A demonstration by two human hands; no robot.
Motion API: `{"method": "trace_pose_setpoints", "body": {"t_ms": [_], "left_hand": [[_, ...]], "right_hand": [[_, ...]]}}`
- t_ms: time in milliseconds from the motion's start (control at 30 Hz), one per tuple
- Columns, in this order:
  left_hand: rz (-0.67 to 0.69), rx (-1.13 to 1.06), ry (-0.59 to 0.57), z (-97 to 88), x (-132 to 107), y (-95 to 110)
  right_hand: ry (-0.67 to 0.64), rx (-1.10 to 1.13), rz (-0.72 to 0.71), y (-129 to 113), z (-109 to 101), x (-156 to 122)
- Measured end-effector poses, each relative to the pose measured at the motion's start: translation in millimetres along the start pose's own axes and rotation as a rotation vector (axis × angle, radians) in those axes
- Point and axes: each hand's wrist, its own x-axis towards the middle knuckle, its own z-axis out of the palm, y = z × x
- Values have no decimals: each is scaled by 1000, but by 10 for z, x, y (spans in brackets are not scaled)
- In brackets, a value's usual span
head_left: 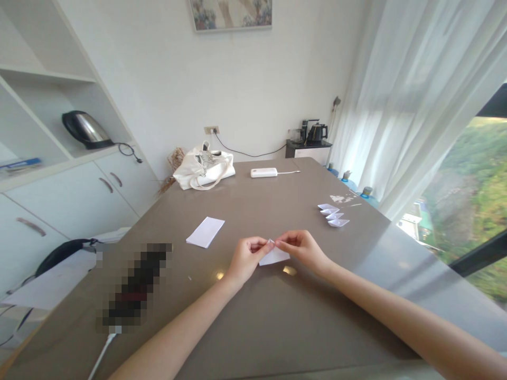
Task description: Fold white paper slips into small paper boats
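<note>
Between my two hands, just above the table, is a small piece of folded white paper (274,257). My left hand (249,256) pinches its upper left edge between thumb and forefinger. From the other side, the thumb and forefinger of my right hand (303,250) pinch it near the top point. The fingertips of both hands almost meet there and hide the peak of the paper. To the right lie several folded paper boats (333,215) in a row. A stack of white paper sheets (205,232) rests to the left of my left hand.
A pixelated dark object (134,287) with a white cable (102,353) lies on the left of the brown table (253,338). Farther back are a white handbag (204,168) and a white power bank (263,172). Paper scraps (343,198) lie near the right edge.
</note>
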Motion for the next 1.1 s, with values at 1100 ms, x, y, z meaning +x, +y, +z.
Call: {"method": "trace_pose_setpoints", "body": {"t_ms": [1100], "left_hand": [[-59, 62, -128, 61, -52, 62]], "right_hand": [[-24, 115, 161, 30, 37, 8]]}}
